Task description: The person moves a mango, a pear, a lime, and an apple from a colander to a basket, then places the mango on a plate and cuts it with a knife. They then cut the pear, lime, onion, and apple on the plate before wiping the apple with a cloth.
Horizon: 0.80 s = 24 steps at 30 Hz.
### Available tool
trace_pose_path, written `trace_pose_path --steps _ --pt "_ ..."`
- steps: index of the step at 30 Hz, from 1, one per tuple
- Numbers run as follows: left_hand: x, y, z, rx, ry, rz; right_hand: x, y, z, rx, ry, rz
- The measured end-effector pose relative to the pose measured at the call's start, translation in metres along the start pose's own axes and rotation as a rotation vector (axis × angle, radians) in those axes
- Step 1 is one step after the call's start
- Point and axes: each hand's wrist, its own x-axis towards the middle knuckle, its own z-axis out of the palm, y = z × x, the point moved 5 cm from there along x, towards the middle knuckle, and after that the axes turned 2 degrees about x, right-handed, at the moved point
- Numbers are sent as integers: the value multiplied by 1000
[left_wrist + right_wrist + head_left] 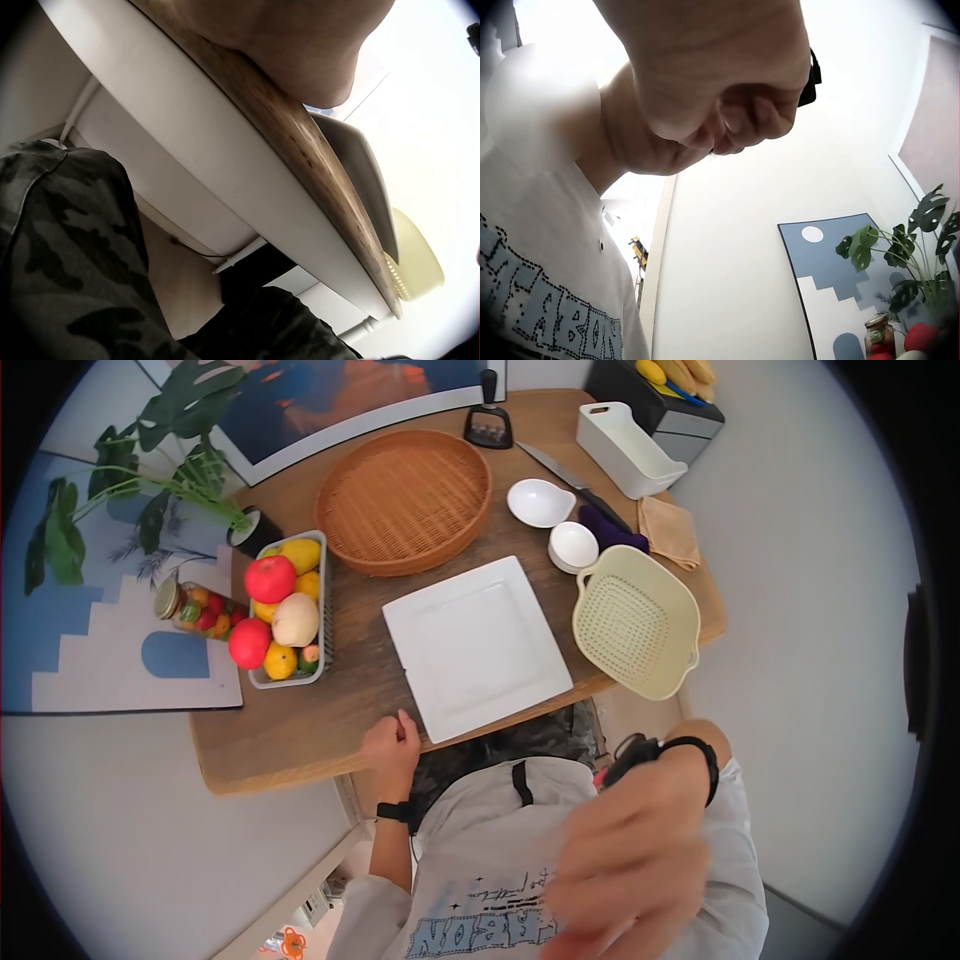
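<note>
My left hand (390, 745) rests at the table's front edge, its fingers loosely curled with nothing in them. Just beyond it lies a square white plate (480, 645). In the left wrist view the heel of that hand (292, 45) is over the wooden edge, its fingers out of sight. Raised high in front of the shirt is my right hand (630, 850), blurred and close to the head camera. The right wrist view shows its fingers (757, 124) curled into the palm, and nothing shows in them. A pale yellow colander (625, 622) sits right of the plate.
A grey basket of fruit (327, 590) and a jar (190, 608) stand left, below a potted plant (255, 530). Behind the plate are a wicker tray (405, 500), potato masher (488, 425), knife (555, 465), two white bowls (540, 503), tan cloth (668, 532) and white bin (630, 455).
</note>
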Motion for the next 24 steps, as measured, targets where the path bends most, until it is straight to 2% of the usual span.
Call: trace_pose_path --steps 3,5,7,10,13,17,21,24 --pt "-1 -5 3 -13 6 -4 -41 20 -13 -185 196 197" --pt "-4 -11 8 10 15 13 -73 35 -26 -335 202 559" --pt "-4 -12 10 7 19 17 -117 39 -28 -404 306 830" --pt "-3 -11 8 -10 34 19 -185 27 -29 -544 445 1109" --pt "-5 -8 8 -11 13 13 -251 4 -32 -565 721 1215" --pt "-7 -10 10 18 -8 22 -273 -13 -35 -653 913 1365" --pt "-9 -11 12 22 26 19 -270 -5 -18 -500 898 1442" --pt "-10 -11 13 21 1 12 -256 9 -7 -512 781 1444"
